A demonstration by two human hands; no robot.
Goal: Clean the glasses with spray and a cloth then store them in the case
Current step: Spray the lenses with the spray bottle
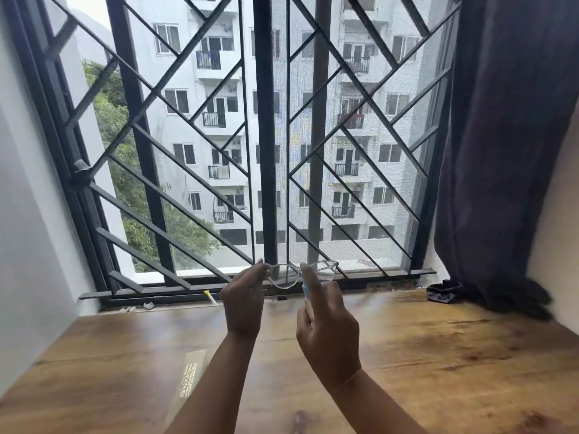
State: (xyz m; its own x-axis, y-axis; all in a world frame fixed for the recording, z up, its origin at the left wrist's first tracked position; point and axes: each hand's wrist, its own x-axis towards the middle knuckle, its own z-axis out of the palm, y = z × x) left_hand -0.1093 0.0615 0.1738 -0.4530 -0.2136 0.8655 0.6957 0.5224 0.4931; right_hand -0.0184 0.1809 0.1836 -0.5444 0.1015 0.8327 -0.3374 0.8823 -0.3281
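Wooden counter (438, 355) under both hands, left hand (244, 303) pinching clear-framed glasses (294, 270) by one end, right hand (329, 335) just beside it gripping small blue spray bottle (306, 291), forefinger raised near the lens, dark crumpled fabric (442, 292) far right, barred window (266, 151) beyond.

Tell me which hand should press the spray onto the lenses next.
Right. The right hand grips the small blue spray bottle, index finger at its top, beside the clear-framed glasses that the left hand pinches.
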